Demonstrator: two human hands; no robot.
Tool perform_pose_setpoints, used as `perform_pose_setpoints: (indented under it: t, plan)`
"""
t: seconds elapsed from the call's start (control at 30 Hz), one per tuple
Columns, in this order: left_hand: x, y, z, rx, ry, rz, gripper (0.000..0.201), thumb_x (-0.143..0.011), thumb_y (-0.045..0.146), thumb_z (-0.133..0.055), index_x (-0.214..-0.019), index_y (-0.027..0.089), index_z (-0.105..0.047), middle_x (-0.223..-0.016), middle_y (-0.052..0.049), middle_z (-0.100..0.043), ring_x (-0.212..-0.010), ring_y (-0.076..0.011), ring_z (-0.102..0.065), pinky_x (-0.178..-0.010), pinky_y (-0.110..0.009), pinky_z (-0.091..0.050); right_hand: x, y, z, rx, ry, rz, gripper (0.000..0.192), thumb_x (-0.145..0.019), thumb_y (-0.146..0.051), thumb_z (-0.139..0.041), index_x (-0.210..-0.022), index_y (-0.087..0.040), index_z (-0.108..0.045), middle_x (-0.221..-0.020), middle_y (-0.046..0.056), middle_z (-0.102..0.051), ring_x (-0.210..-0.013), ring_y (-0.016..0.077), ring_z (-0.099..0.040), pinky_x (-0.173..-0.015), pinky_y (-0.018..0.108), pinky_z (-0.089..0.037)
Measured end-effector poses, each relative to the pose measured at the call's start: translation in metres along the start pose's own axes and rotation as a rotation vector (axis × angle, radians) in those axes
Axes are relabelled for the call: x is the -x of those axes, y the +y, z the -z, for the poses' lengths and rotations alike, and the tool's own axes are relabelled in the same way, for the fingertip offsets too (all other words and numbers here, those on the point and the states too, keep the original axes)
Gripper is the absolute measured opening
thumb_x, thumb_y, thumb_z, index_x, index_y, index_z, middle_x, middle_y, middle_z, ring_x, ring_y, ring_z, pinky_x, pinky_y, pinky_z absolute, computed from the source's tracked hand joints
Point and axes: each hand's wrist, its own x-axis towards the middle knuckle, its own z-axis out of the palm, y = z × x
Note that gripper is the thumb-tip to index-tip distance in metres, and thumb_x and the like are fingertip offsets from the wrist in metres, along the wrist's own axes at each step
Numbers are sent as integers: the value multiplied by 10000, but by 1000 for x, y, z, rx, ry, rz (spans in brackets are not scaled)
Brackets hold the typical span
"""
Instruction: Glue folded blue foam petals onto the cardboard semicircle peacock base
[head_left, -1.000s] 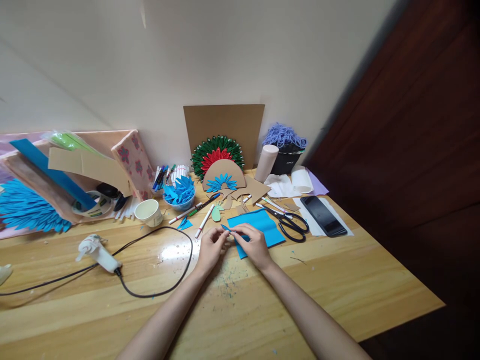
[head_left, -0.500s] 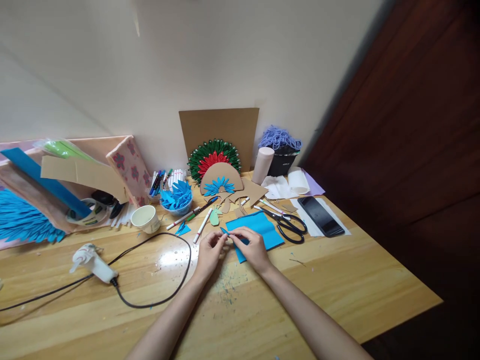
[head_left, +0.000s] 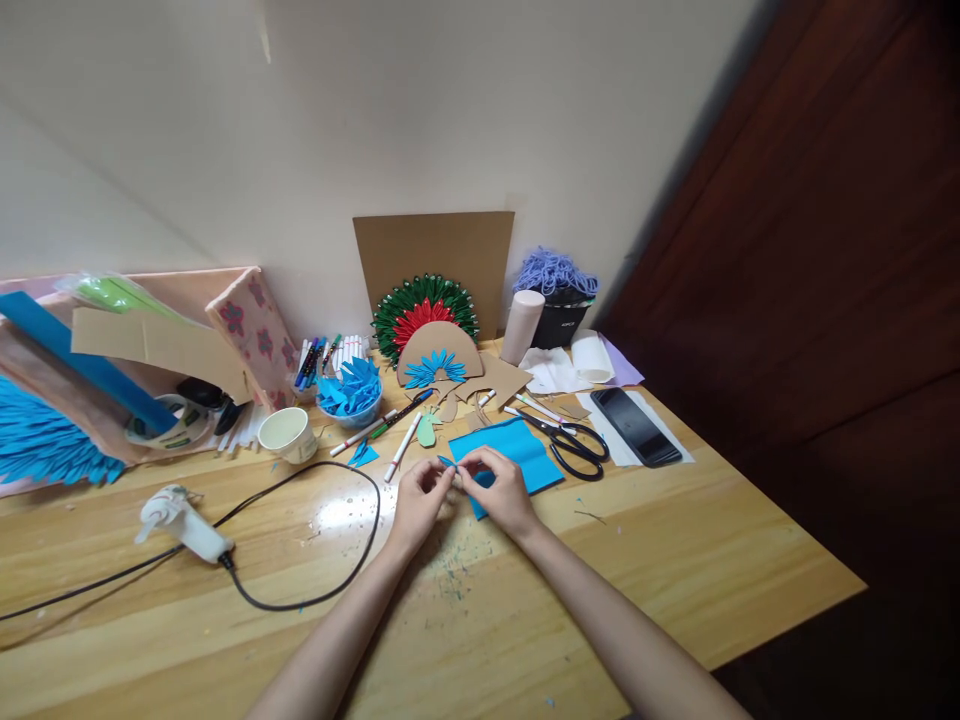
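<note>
Tabletop [head_left: 480,630] stays unchanged; left hand [head_left: 415,503] and slightly higher-arched right hand [head_left: 512,497] keep fingers [head_left: 475,458] pinching a blue sliver [head_left: 446,461].

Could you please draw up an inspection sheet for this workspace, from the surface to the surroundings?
Surface: light-brown wooden table, small blue and dark flecks scattered on it.
Work pieces: small pointed blue piece; flat blue rectangular sheet on the table.
Clutter: slim white markers, black loop-handled scissors, black rectangular phone.
Hands: left hand and right hand pinch the blue piece.
Cables: thin black cable loops from a white plastic gun-shaped tool.
Surroundings: pale wall behind; dark reddish-brown panel at right.
</note>
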Motion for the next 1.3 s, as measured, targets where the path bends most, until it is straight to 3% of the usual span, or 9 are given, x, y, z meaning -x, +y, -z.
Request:
perform_pose_setpoints:
  t: [0.37,0.73,1.07,1.3]
  plan:
    - [0,1,2,-5,-21,-17,194,-715,315,-589,-619,150,-555,-565,20,-527,-534,-104,-484,-522,-203,-365,0,2,0,15,-60,-5,61,-764,-142,-547,-777,-185,-588,-758,27,-600,-710,150,-579,-654,253,-488]
    - [-1,-5,4,66,-27,23,192,-726,319,-585,-654,145,-546,-554,20,-521,-519,-99,-477,-509,-195,-365,-1,2,5,167,-144,166,102,-789,-132,-534,-799,-208,-601,-762,35,-630,-784,179,-573,-729,304,-462]
    - [-1,-2,3,66,-26,10,219,-701,352,-632,-694,141,-576,-629,-7,-578,-559,-105,-516,-523,-196,-404,-1,2,2,2,-62,8,65,-792,-195,-560,-804,-194,-623,-781,43,-641,-714,156,-598,-655,274,-508]
    - [0,-1,2,55,-1,23,241,-703,375,-629,-742,139,-602,-621,-8,-567,-553,-107,-516,-505,-196,-416,-1,2,2,-40,-39,-27,75,-782,-197,-567,-799,-190,-639,-796,46,-649,-742,164,-615,-671,283,-527]
